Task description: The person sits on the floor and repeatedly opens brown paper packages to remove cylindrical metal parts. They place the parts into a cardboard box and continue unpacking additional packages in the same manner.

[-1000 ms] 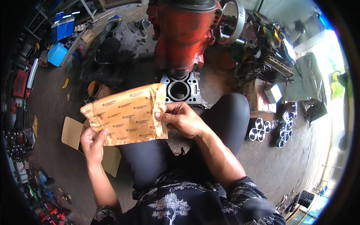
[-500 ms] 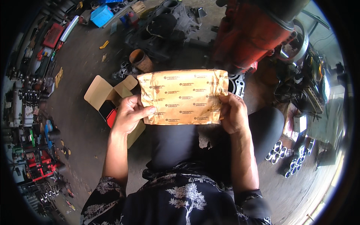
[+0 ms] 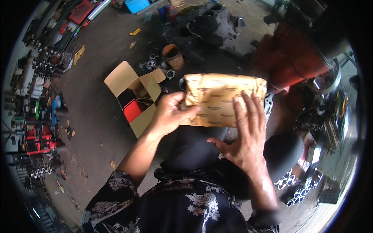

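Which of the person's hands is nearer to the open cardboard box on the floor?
Left. The left hand, gripping the tan packet's left edge, sits beside the open cardboard box; the right hand lies farther away on the packet's right side.

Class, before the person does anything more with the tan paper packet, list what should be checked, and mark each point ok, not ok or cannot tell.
1. Left hand grips the packet at its left end: ok.
2. Right hand lies flat on the packet's right part, fingers spread: ok.
3. Packet sealed or already opened: cannot tell.
4. What is inside the packet: cannot tell.
5. Open cardboard box on the floor beside the left hand, flaps up, within view: ok.
6. Floor free of clutter: not ok, metal parts and tools lie around.
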Demonstrator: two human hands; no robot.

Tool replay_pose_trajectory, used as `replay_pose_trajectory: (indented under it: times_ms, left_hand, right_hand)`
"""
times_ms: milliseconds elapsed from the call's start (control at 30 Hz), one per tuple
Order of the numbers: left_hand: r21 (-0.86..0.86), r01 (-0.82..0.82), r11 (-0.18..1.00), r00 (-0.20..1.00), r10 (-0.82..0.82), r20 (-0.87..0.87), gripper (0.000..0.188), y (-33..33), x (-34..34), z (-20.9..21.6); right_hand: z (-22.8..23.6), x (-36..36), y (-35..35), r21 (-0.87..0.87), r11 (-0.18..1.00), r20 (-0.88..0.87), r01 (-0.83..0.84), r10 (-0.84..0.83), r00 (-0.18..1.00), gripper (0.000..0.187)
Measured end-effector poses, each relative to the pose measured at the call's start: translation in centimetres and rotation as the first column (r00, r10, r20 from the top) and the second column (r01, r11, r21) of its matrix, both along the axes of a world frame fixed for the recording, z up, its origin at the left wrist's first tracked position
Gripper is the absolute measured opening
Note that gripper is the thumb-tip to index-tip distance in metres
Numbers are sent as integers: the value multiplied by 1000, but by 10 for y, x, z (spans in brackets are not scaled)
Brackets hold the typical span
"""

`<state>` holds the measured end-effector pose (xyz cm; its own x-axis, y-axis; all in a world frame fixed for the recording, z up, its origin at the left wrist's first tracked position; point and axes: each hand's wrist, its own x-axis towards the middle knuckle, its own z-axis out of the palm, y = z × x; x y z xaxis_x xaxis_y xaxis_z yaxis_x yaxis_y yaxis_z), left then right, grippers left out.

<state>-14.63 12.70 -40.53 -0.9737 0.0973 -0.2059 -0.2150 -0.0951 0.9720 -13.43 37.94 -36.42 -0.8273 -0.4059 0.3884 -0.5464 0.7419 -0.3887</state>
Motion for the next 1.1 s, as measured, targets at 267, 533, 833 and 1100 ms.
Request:
replay_pose_trajectory:
  times_ms: [267,533,833,1100]
  left_hand:
    - [370,-25,929,989,-32,147,21,10,22,-3]
    - [71,-131,989,888,149,-436,70,-14,-5,46]
    - [85,36,996,976,-17,-216,18,1,-25,63]
    - [191,281,941,898,-187,-399,26,7,-20,19]
  right_hand:
    - [-15,-20,-2,183,972,-143,-144,172,975,42]
    - [68,-53,5,-511,859,353,17,191,916,18]
    - [39,-78,11,-773,598,599,211,579,553,25]
    - [-17,-86,47,-833,366,538,415,714,449,27]
